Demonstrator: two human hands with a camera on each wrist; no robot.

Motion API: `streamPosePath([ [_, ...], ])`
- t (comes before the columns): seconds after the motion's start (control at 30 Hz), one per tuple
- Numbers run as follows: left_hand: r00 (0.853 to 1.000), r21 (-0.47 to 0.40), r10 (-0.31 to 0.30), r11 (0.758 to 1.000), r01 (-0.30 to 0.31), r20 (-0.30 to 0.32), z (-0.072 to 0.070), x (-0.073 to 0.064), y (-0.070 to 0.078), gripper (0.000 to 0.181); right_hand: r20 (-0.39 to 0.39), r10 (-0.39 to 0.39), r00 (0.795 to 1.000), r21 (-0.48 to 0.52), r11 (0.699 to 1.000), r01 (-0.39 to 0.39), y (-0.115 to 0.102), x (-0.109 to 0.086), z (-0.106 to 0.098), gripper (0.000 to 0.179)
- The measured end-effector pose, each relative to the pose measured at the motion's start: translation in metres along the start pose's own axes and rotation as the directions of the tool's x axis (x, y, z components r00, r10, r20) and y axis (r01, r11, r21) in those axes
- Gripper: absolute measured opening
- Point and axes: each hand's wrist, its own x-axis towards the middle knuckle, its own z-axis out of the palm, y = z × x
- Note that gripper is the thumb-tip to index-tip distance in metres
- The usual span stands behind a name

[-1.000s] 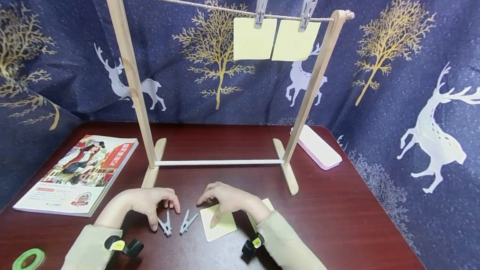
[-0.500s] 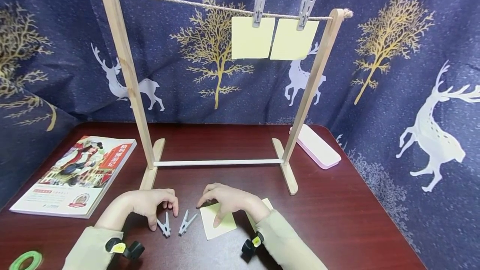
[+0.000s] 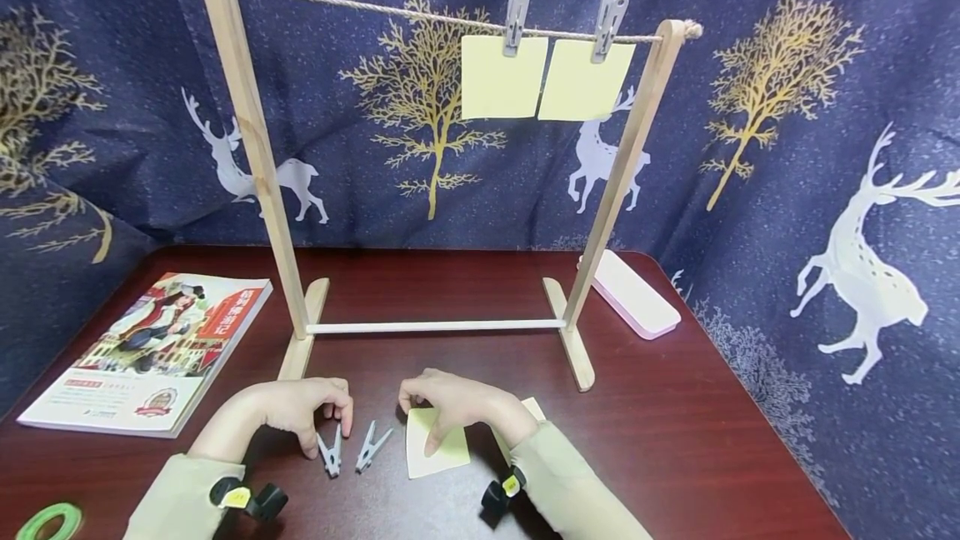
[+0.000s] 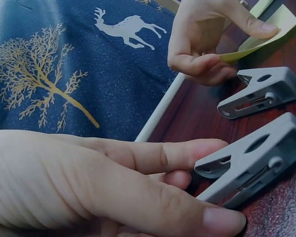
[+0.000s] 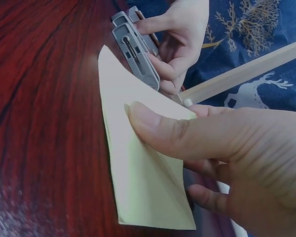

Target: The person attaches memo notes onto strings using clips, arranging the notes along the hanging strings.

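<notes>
In the head view my left hand (image 3: 303, 411) has its thumb and forefinger on either side of a grey clothespin (image 3: 330, 452), touching its two ends. The left wrist view shows that clothespin (image 4: 256, 160) lying between them. A second grey clothespin (image 3: 371, 447) lies just right of it, apart from both hands. My right hand (image 3: 453, 402) pinches a pale yellow square of note paper (image 3: 437, 450), thumb on top and fingers at its far edge. The sheet (image 5: 148, 192) bends upward in the right wrist view. Another yellow sheet (image 3: 533, 408) lies partly hidden under the right forearm.
Behind the hands stands a wooden frame (image 3: 258, 148) with a rope (image 3: 360, 5). Two yellow sheets (image 3: 502, 82) hang from it by grey clothespins (image 3: 517, 15). A book (image 3: 161, 348) lies left, a pink-white case (image 3: 633, 294) right, and a green ring (image 3: 51, 519) front left.
My right fingers have drawn in round the sheet's far edge, and the sheet has shifted slightly right. My left thumb and forefinger have moved closer onto the clothespin, which has turned slightly.
</notes>
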Motion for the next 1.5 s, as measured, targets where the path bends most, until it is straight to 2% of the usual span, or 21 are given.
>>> streamPosePath([
  [0.2,1.0,0.009,0.004,1.0,-0.004,-0.008,-0.001,0.001,0.0,0.036,0.012,0.01,1.0,0.073,0.997,-0.011,0.001,-0.001,-0.003,0.055],
  [0.4,1.0,-0.029,-0.011,1.0,0.011,0.0,-0.001,0.0,0.0,0.035,0.032,0.002,0.999,0.105,0.994,-0.006,0.004,-0.003,-0.004,0.038],
  [0.67,0.998,-0.105,0.065,0.992,-0.065,0.002,-0.005,-0.004,-0.008,0.031,0.042,0.04,0.998,0.16,0.986,-0.047,0.013,-0.004,-0.008,0.028],
  [0.83,0.999,-0.188,0.033,0.982,-0.032,0.005,-0.008,-0.007,-0.01,0.031,0.037,0.038,0.999,0.231,0.972,-0.046,0.022,-0.007,-0.01,0.023],
  [0.93,1.0,-0.259,0.016,0.966,-0.014,0.006,-0.01,-0.007,-0.009,0.031,0.04,0.035,0.999,0.301,0.953,-0.046,0.027,-0.008,-0.011,0.022],
  [1.07,0.999,-0.348,0.04,0.937,-0.038,-0.001,-0.012,-0.007,-0.009,0.031,0.031,0.034,0.999,0.359,0.933,-0.043,0.03,-0.009,-0.012,0.019],
  [1.13,0.998,-0.374,0.059,0.926,-0.058,-0.008,-0.012,-0.008,-0.01,0.032,0.03,0.037,0.999,0.359,0.932,-0.045,0.03,-0.009,-0.012,0.018],
  [1.23,0.997,-0.389,0.076,0.918,-0.077,-0.019,-0.013,-0.008,-0.012,0.033,0.023,0.049,0.999,0.375,0.925,-0.054,0.031,-0.009,-0.012,0.018],
  [1.5,0.994,-0.373,0.069,0.923,-0.095,-0.081,-0.015,-0.007,-0.011,0.038,0.017,0.072,0.997,0.456,0.887,-0.072,0.033,-0.011,-0.012,0.019],
])
